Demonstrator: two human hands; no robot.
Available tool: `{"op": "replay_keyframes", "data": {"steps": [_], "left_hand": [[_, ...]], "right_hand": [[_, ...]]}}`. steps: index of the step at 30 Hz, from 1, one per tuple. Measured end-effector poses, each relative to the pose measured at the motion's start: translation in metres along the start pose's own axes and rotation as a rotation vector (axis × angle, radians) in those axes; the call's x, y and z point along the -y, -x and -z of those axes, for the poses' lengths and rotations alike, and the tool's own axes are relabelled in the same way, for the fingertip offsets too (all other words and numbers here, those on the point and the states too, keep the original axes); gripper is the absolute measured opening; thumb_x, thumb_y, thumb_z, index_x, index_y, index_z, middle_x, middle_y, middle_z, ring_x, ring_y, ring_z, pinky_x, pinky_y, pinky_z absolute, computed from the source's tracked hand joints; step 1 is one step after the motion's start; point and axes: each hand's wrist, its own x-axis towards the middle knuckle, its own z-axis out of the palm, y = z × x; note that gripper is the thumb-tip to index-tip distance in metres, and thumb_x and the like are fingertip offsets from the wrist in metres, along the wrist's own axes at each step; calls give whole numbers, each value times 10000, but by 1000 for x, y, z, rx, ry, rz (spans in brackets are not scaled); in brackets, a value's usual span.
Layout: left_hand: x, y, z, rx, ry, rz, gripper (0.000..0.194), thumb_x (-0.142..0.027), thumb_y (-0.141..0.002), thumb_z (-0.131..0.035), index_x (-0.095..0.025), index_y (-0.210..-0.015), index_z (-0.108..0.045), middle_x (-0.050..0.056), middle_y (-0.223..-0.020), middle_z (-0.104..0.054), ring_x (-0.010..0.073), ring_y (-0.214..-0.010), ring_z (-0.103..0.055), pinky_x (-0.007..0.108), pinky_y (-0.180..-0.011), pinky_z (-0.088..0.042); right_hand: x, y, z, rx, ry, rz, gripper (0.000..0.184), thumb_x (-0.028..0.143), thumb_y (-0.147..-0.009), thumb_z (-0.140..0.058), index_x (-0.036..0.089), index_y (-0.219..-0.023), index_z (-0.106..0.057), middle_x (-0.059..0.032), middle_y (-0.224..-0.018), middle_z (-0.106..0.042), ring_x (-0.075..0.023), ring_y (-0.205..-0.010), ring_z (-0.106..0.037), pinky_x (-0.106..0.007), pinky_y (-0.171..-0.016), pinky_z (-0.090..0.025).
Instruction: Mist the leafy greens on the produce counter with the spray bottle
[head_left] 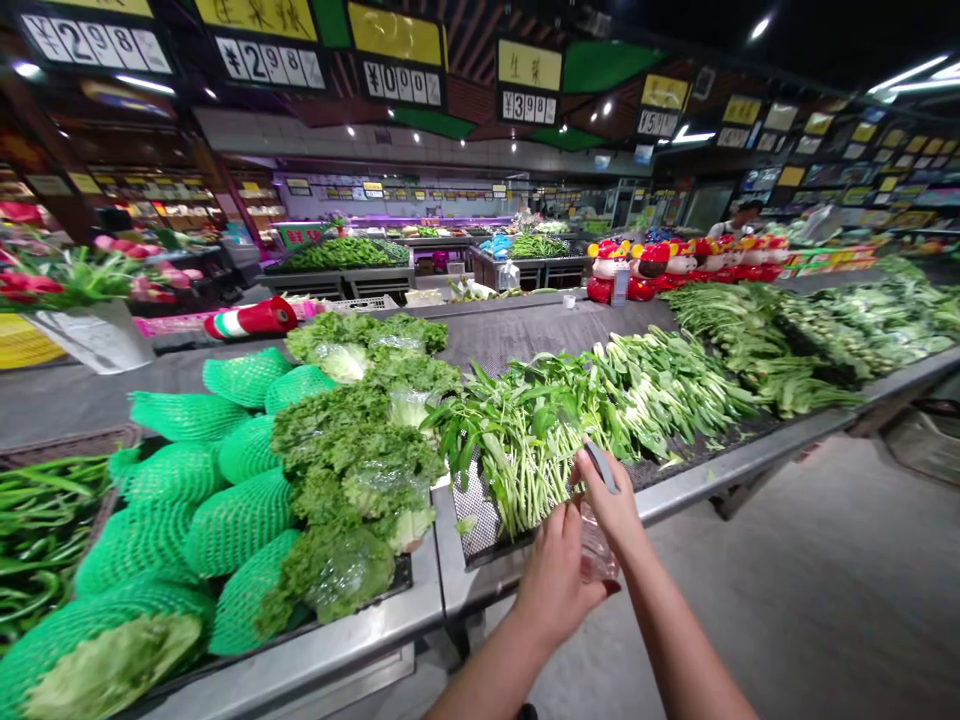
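Note:
Both hands are closed on one clear spray bottle (598,548) with a grey top, held at the front edge of the vegetable stand. My left hand (553,570) wraps round its clear body from the left. Fingers of my right hand (616,505) grip the upper part, at the grey piece; the palm side is hidden. Just beyond the bottle lies a heap of leafy greens with pale stems, water spinach (525,450), stems pointing towards me. Right of it are more bunched greens (660,385). Left of it sits curly lettuce (352,470), partly wrapped in clear film.
Green foam-netted vegetables (240,520) and long green peppers (52,520) lie at the left. A metal rail (390,630) edges the stand. Red figurines (682,265) line the back ledge. Price signs (529,80) hang overhead. A person (739,220) stands far behind.

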Motion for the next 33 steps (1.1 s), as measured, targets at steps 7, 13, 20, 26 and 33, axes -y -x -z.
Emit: {"op": "replay_keyframes", "data": {"steps": [7,13,20,26,33], "left_hand": [[8,5,9,-16,4,-1,904,-260,-559,-772,-212,-1309,-272,77,-1286,-399,248,-1177,-390,362,-1032,-310],[9,4,27,-54,37,11,912,-282,-576,-760,-220,-1325,-244,75,-1278,-400,248,-1192,-378,352,-1033,-300],[21,19,38,-72,62,3,899,-275,-571,-751,-225,-1321,-258,72,-1273,-404,247,-1184,-388,356,-1034,-300],[38,39,39,-56,54,38,918,-265,-561,-754,-221,-1329,-253,74,-1303,-379,254,-1205,-363,357,-1050,-276],[40,52,55,-55,62,57,923,-259,-552,-764,-216,-1327,-265,72,-1296,-389,250,-1205,-363,352,-1050,-274]], "right_hand": [[5,1,-14,45,7,-49,371,546,-786,-490,201,-795,-626,-33,-679,-628,-190,-640,-574,-295,-588,-443],[21,-7,-29,63,-14,-19,396,530,-785,-504,199,-973,-613,-42,-754,-645,-208,-717,-594,-317,-647,-454],[26,7,-46,80,31,-18,362,558,-787,-469,229,-730,-608,-23,-627,-578,-187,-572,-534,-317,-551,-436],[17,29,-61,63,13,-27,385,555,-768,-478,226,-881,-642,-44,-700,-627,-218,-669,-585,-328,-568,-459],[23,37,-75,84,-4,-24,361,540,-775,-485,222,-849,-640,-47,-727,-630,-213,-683,-582,-325,-586,-464]]}}
